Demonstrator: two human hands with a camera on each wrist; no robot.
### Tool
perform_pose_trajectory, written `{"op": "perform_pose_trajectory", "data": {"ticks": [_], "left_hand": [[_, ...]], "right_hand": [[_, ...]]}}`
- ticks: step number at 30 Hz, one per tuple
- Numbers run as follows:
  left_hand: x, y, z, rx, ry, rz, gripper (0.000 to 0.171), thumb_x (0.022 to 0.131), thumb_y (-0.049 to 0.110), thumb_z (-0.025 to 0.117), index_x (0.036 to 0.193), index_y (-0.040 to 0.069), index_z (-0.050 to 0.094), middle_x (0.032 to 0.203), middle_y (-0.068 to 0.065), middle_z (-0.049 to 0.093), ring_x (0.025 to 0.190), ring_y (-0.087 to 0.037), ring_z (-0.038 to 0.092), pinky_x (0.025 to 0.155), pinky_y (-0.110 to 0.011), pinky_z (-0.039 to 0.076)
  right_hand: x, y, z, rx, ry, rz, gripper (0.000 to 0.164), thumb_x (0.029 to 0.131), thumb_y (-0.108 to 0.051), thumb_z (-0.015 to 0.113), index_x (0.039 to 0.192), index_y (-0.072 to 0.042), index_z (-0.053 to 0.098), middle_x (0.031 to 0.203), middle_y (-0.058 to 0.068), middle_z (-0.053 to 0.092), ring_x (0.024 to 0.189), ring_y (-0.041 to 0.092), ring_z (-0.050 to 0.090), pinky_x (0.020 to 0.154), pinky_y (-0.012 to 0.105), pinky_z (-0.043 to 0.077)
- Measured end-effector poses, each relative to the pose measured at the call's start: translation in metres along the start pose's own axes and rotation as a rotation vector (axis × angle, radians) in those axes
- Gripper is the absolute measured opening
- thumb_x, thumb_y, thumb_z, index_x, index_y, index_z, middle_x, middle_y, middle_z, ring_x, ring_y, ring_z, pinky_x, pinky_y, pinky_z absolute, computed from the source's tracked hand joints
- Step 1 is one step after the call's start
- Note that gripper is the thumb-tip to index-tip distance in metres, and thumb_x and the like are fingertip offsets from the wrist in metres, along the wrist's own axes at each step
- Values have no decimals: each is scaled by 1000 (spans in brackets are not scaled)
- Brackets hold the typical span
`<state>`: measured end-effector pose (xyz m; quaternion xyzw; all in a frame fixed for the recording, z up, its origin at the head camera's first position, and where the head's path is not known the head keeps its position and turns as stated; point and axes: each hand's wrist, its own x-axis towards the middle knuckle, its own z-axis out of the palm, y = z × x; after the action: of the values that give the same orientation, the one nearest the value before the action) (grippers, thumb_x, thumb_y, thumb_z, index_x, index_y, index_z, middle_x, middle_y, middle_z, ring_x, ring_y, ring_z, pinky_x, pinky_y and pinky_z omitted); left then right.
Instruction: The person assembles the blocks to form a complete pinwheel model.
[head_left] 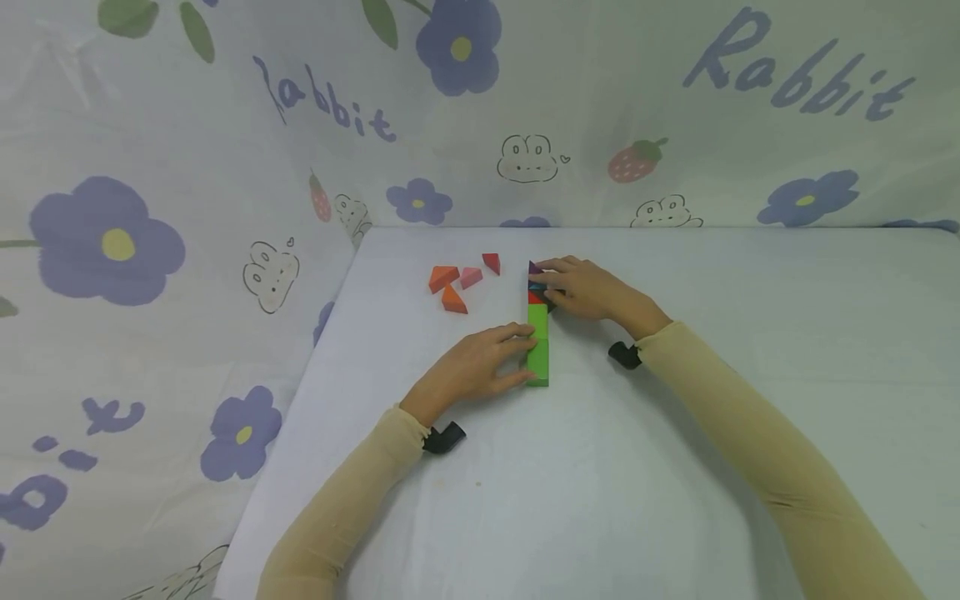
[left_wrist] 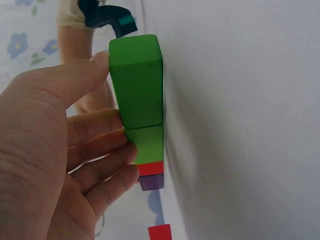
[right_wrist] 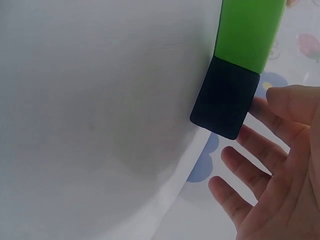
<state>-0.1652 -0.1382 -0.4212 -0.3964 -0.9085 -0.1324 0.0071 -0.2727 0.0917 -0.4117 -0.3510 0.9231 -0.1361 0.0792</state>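
Two green blocks, a nearer one [head_left: 537,362] and a farther one [head_left: 537,320], lie end to end in a row. Beyond them come a red piece [head_left: 534,297], a blue piece partly covered by fingers, and a purple piece [left_wrist: 151,182]. My left hand [head_left: 480,364] touches the row's left side, thumb by the near end and fingers spread along the green blocks. At the far end, my right hand [head_left: 588,287] rests loosely extended fingers on the blue and purple pieces. Its thumb is beside a dark block [right_wrist: 225,97] on the row's right.
Left of the row lie loose triangular blocks: two orange ones [head_left: 443,278] [head_left: 453,300], a pink one [head_left: 471,277] and a red one [head_left: 492,263]. A white cloth [head_left: 675,500] covers the table. Patterned fabric [head_left: 585,108] hangs behind and at the left.
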Motion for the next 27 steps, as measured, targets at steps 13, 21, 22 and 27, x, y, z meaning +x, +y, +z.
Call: {"op": "perform_pose_trajectory", "data": {"ticks": [13, 21, 22, 27], "left_hand": [[0, 1, 0, 13, 7, 3, 54, 90, 45, 68, 133, 14, 62, 141, -1, 56, 132, -19, 52, 108, -32, 45], [1, 1, 0, 9, 2, 3, 54, 89, 45, 69, 133, 14, 62, 141, -1, 56, 132, -18, 52, 108, -32, 46], [1, 1, 0, 9, 1, 2, 54, 89, 45, 69, 134, 14, 62, 141, -1, 55, 132, -18, 52, 108, -32, 46], [1, 0, 0, 5, 0, 1, 55, 89, 44, 70, 134, 14, 62, 141, -1, 56, 131, -18, 52, 107, -32, 46]], "right_hand": [[-2, -3, -2, 5, 1, -8, 45, 102, -24, 52, 146, -17, 48, 154, 12, 40, 142, 34, 35, 116, 56, 29], [-2, -2, 0, 14, 4, -4, 47, 101, -24, 54, 147, -17, 47, 154, 12, 39, 142, 35, 35, 116, 57, 30], [-3, -2, 0, 15, 4, -6, 47, 101, -24, 54, 147, -17, 46, 155, 12, 38, 142, 35, 35, 116, 57, 30], [-7, -3, -2, 22, 23, -13, 49, 101, -23, 54, 148, -17, 45, 156, 13, 35, 143, 36, 34, 116, 58, 29]]}}
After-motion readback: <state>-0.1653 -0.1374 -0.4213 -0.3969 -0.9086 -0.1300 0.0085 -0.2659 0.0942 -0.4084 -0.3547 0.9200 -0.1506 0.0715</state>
